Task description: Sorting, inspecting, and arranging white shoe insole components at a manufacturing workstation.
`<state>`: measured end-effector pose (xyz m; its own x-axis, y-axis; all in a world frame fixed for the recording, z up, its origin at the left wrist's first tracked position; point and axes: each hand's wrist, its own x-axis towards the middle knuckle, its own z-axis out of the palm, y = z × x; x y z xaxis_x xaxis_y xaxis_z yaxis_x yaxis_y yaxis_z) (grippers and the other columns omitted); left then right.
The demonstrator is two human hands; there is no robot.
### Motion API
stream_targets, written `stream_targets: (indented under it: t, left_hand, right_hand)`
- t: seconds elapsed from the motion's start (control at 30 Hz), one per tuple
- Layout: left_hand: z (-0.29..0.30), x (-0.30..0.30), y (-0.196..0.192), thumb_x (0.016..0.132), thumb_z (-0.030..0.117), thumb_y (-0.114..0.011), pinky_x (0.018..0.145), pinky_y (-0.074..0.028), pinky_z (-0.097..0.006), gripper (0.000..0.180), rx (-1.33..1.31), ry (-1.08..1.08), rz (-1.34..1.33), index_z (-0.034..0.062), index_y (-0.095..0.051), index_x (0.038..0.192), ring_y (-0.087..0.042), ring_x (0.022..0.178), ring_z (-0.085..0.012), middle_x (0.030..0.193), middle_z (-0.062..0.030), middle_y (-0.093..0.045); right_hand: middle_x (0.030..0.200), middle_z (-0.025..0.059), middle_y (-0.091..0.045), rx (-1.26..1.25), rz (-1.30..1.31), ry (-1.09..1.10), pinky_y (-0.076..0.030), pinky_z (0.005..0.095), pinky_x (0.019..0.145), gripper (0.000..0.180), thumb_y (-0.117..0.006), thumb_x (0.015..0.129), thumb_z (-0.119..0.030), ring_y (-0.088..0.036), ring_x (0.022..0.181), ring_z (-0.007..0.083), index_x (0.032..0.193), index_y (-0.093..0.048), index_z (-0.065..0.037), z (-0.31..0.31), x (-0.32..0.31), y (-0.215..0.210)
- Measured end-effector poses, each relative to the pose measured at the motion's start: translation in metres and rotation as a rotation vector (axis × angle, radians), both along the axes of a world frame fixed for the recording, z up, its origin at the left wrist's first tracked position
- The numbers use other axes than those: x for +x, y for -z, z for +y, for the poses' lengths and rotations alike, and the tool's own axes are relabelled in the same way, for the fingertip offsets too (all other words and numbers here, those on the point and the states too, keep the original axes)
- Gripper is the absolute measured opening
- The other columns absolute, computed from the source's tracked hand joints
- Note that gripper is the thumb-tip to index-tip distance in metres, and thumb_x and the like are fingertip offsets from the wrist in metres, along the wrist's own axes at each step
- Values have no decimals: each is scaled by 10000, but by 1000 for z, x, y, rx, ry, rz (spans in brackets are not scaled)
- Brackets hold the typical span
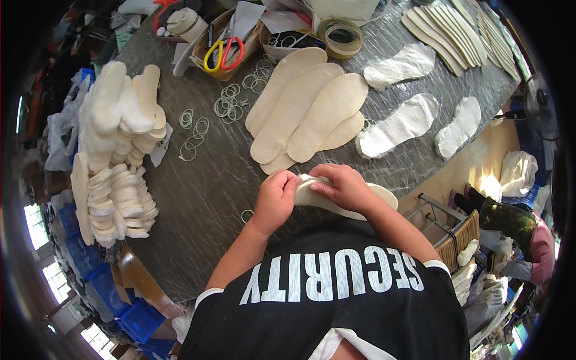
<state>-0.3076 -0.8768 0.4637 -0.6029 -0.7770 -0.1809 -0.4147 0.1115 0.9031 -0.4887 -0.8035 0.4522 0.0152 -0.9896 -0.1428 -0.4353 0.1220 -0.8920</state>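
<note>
A cream insole (pixel 381 197) with white fluffy lining lies across my front at the near edge of the table. My right hand (pixel 345 191) is closed around its middle, thumb on top. At its left end my left hand (pixel 278 193) pinches the tip, fingers pressed together. Just beyond my hands, several flat cream insoles (pixel 327 114) lie in an overlapping fan. White fleecy insoles (pixel 399 125) rest to the right of that fan. A loose pale elastic band (pixel 246 216) lies beside my left wrist, partly hidden by it.
Stacked fleecy insoles (pixel 120 201) stand at the table's left. Loose elastic bands (pixel 229 103) lie near a box (pixel 222 73) with yellow-handled and red-handled scissors (pixel 223 55). Tape rolls (pixel 343 38) sit at the back, insole rows (pixel 447 37) far right. Another person (pixel 519 231) is beyond the right edge.
</note>
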Motion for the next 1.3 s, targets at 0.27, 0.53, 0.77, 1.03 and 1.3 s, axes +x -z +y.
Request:
stream_targets:
  t: [0.27, 0.53, 0.77, 1.03, 1.3]
  left_hand:
    - [8, -7, 5, 901, 108, -552, 615, -447, -319, 151, -341, -37, -101, -14, -571, 814, -569, 679, -193, 738, -120, -579]
    - [2, 4, 12, 990, 327, -424, 693, -459, -237, 388, 569, -292, 435, -19, -600, 1006, -542, 741, -89, 871, -26, -611]
    - [-1, 7, 9, 938, 168, -547, 665, -438, -216, 197, 421, -122, 173, -16, -618, 925, -544, 710, -91, 790, -27, -613]
    - [-15, 3, 5, 943, 185, -540, 717, -466, -243, 199, 353, -352, 293, -5, -597, 931, -547, 751, -97, 824, -29, -593]
    - [-2, 3, 36, 847, 41, -649, 697, -464, -216, 110, 710, -242, 332, -28, -622, 928, -573, 720, -80, 818, -28, -641]
  right_hand:
    - [859, 120, -649, 39, 54, 12, -483, 397, 678, 226, -624, 833, -272, -618, 775, 317, 924, -637, -65, -4, -1, 3]
    - [817, 131, -634, -33, -10, 37, -473, 403, 633, 188, -640, 819, -233, -606, 730, 335, 876, -629, -55, -5, -9, 2]
    - [784, 137, -626, 98, -5, 80, -465, 408, 627, 209, -638, 822, -262, -599, 705, 343, 858, -626, -57, -6, -8, 3]
    - [769, 132, -617, 129, 22, 83, -459, 399, 632, 236, -648, 819, -287, -591, 721, 332, 827, -612, -54, -3, -10, 12]
    - [837, 151, -642, 211, -69, 12, -468, 379, 693, 330, -698, 779, -325, -615, 807, 317, 919, -619, -37, -5, -20, 13]
